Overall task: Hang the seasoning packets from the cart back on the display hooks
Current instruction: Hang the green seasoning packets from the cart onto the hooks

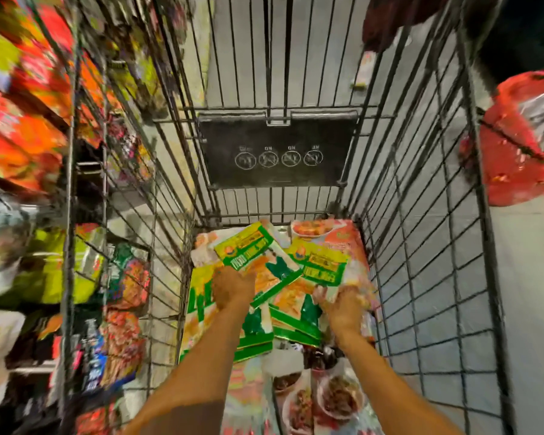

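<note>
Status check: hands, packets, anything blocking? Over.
Both down in the cart: left hand and right hand on the green packets, grip blurred. Packets heaped loose. Nothing between hands and pile.

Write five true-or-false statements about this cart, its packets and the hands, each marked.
1. The left hand and the right hand both reach into the grey wire shopping cart. True.
2. Green-and-yellow seasoning packets lie beneath the hands. True.
3. The black plastic flap with white round icons lies on the cart floor. False: it is on the far wire wall.
4. The cart holds only green packets. False: packets picturing bowls of food lie nearer the person.
5. The red plastic bag is outside the cart's right wall. True.
</note>
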A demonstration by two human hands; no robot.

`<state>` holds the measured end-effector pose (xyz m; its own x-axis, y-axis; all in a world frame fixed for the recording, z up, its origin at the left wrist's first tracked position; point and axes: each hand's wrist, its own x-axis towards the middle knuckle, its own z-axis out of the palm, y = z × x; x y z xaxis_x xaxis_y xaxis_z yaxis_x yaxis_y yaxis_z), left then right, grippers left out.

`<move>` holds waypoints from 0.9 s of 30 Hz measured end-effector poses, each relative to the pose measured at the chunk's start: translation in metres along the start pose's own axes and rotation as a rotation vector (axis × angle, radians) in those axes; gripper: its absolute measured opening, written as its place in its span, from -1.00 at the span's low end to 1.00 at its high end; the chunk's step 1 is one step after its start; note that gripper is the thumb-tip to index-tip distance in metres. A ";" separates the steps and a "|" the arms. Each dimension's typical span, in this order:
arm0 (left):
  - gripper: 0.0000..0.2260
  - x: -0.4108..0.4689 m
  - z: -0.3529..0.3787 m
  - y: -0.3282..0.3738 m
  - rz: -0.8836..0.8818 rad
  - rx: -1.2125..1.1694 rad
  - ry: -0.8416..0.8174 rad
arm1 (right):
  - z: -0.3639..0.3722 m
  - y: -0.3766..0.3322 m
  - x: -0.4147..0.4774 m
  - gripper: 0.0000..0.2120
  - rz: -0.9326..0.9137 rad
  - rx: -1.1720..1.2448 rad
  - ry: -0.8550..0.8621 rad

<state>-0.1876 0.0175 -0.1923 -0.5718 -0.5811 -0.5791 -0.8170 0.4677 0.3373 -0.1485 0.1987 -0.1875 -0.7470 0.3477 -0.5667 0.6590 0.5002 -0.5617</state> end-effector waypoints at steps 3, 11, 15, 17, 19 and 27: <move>-0.28 0.007 0.003 0.001 -0.071 -0.099 -0.025 | 0.002 0.002 0.004 -0.72 0.022 -0.015 -0.019; -0.72 0.003 -0.007 -0.001 -0.154 -0.556 -0.126 | -0.012 0.006 -0.010 -0.75 0.111 0.322 0.003; -0.58 -0.011 -0.017 0.008 -0.079 -0.709 -0.121 | -0.021 0.003 -0.023 -0.74 0.110 0.455 -0.027; -0.59 -0.016 -0.023 0.007 -0.031 -0.752 -0.122 | -0.028 -0.004 -0.030 -0.72 0.071 0.479 -0.037; -0.69 -0.022 -0.033 0.004 -0.014 -0.797 -0.127 | -0.037 -0.012 -0.037 -0.67 -0.005 0.464 -0.039; -0.70 -0.074 -0.114 -0.007 0.062 -0.869 -0.100 | -0.089 -0.058 -0.071 -0.82 -0.185 0.425 -0.065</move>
<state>-0.1480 -0.0190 -0.0669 -0.6411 -0.4911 -0.5898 -0.5757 -0.2005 0.7927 -0.1412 0.2152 -0.0614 -0.8574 0.2261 -0.4623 0.5026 0.1752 -0.8465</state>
